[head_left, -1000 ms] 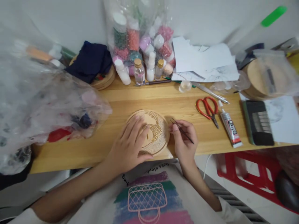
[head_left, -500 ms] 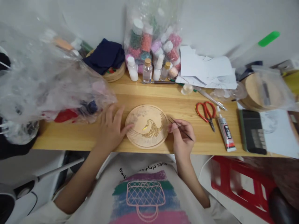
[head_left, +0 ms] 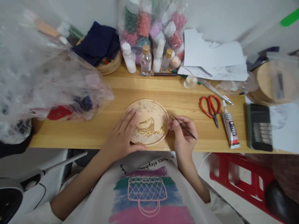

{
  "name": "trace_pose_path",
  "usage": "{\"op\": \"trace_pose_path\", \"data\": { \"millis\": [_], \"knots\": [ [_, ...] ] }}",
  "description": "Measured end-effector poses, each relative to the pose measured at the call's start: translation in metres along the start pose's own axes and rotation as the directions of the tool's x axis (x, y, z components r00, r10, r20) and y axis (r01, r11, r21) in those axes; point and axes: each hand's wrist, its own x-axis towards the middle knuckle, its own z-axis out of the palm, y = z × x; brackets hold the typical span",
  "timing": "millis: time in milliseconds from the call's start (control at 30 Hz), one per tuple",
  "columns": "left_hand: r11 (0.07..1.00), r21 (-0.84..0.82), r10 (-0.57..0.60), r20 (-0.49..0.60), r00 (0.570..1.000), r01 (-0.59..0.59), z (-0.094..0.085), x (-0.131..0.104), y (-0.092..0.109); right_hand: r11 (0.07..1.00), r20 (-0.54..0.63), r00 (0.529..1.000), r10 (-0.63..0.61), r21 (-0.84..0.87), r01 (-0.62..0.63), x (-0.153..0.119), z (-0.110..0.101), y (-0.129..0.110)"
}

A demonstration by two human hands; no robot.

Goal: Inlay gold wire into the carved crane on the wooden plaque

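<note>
A round wooden board (head_left: 153,118) lies near the table's front edge. On it a long-beaked bird (head_left: 147,129) is worked in gold, among dark drawn lines of waves and feathers. My left hand (head_left: 123,133) grips the board's left side, fingers stretched over the rim and thumb at the lower edge. My right hand (head_left: 185,135) is closed on thin dark tweezers (head_left: 184,127), which slant across its fingers with the tips up and to the left. Its thumb and index finger are beside the board's right rim; whether they touch it, I cannot tell.
To the right lie red-handled pliers (head_left: 211,109), a B-7000 glue tube (head_left: 231,129) and a dark case (head_left: 259,127). Small bottles (head_left: 146,62) stand at the back before a bag of coloured jars (head_left: 153,28). A big plastic bag (head_left: 58,77) takes up the left side.
My left hand has moved right, from beside the board onto its left part. The board seems slightly turned. My right hand keeps the tweezers at the right rim. The view has shifted a little.
</note>
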Motion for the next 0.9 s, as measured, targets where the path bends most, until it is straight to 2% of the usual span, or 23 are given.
{"op": "trace_pose_path", "data": {
  "millis": [167,300,400,500,600,667,700,800,867,900],
  "knots": [
    [0.986,0.078,-0.142,-0.074,0.987,0.148,0.006,0.017,0.003,1.000,-0.010,1.000,0.017,0.025,-0.017,0.001,0.000,-0.003],
    [0.973,0.060,-0.217,-0.089,0.972,0.222,0.011,0.039,0.006,0.996,0.004,0.998,0.069,0.052,-0.069,0.006,0.000,-0.004],
    [0.963,0.062,-0.257,-0.099,0.961,0.264,0.012,0.049,0.011,0.987,0.016,0.991,0.137,0.089,-0.137,0.018,0.000,-0.010],
    [0.959,0.078,-0.264,-0.090,0.960,0.271,0.006,0.053,0.013,0.985,0.020,0.992,0.121,0.118,-0.122,0.040,0.003,-0.025],
    [0.983,0.114,-0.143,-0.041,0.989,0.146,-0.006,0.061,0.001,0.993,0.040,0.999,0.034,0.111,-0.038,0.070,0.013,-0.045],
    [0.994,0.107,0.029,0.013,0.999,-0.031,-0.014,0.071,-0.013,0.990,0.068,0.998,-0.017,0.137,0.008,0.091,0.027,-0.053],
    [0.987,0.086,0.134,0.043,0.990,-0.137,-0.016,0.078,-0.021,0.988,0.095,0.995,-0.034,0.151,0.019,0.101,0.035,-0.054],
    [0.908,0.013,0.416,0.104,0.903,-0.419,-0.019,0.097,-0.042,0.987,0.202,0.979,-0.024,0.158,-0.009,0.122,0.060,-0.044],
    [0.853,-0.026,0.521,0.109,0.847,-0.522,-0.018,0.106,-0.051,0.987,0.222,0.974,-0.050,0.159,0.015,0.129,0.071,-0.030],
    [0.838,-0.045,0.545,0.097,0.833,-0.543,-0.017,0.109,-0.054,0.987,0.228,0.972,-0.061,0.157,0.025,0.131,0.075,-0.023]
  ]
}}
